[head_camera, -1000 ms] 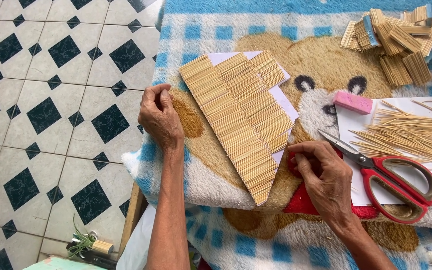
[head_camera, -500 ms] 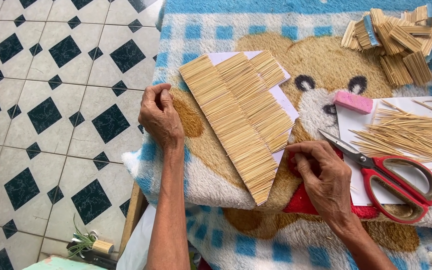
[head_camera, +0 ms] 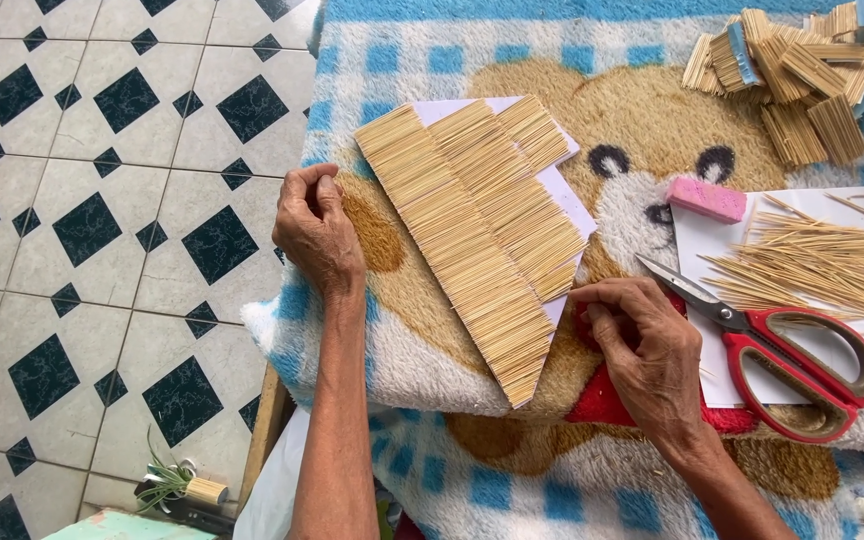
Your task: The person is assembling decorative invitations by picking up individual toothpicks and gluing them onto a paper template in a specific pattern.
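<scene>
Already your toothpick panel carries three laid rows, left hand fingers curled bracing its edge, right hand fingers pinched at the bare white card strip beside them.

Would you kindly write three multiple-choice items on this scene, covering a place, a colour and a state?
1. Where do the scissors lie?
A. right of the right hand
B. on the floor
C. under the stick panel

2. What colour are the scissor handles?
A. blue
B. red
C. green

3. How does the left hand stand?
A. holding the scissors
B. raised in the air
C. fingers curled at the panel's left edge

Answers: 1 A, they lie on white paper beside that hand; 2 B, both loops are red; 3 C, the fingers curl beside the panel.
</scene>
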